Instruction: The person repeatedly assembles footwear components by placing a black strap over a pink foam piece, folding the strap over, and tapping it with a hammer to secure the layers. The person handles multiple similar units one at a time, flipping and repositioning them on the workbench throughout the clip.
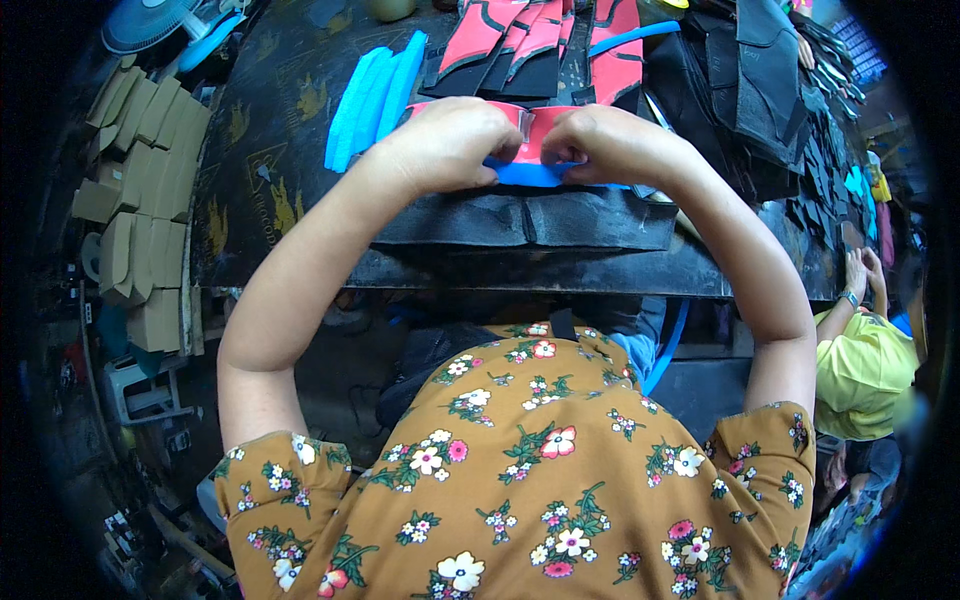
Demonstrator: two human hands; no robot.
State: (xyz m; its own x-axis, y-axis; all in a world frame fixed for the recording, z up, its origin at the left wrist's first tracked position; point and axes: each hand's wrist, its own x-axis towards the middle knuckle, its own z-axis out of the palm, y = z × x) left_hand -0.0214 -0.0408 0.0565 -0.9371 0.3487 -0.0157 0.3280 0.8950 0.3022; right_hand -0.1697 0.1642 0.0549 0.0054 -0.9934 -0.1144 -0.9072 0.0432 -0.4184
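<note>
Both of my hands are at the near side of the table, fingers curled over a blue strip (530,175) that runs along the near edge of a pink piece (543,122). My left hand (450,140) is closed on the strip's left part, thumb toward me. Closed on its right part is my right hand (615,145), with bent fingers that partly hide the edge. Under the strip lies a layer of black sheet material (600,222), reaching toward the table edge. A bundle of light blue strips (370,105) lies left of my left hand.
Pink and black cut pieces (505,45) lie beyond my hands, and a pile of black pieces (755,80) is at the right. Another blue strip (635,38) rests there. Cardboard boxes (150,160) stand at left. A person in a yellow shirt (865,370) works at far right.
</note>
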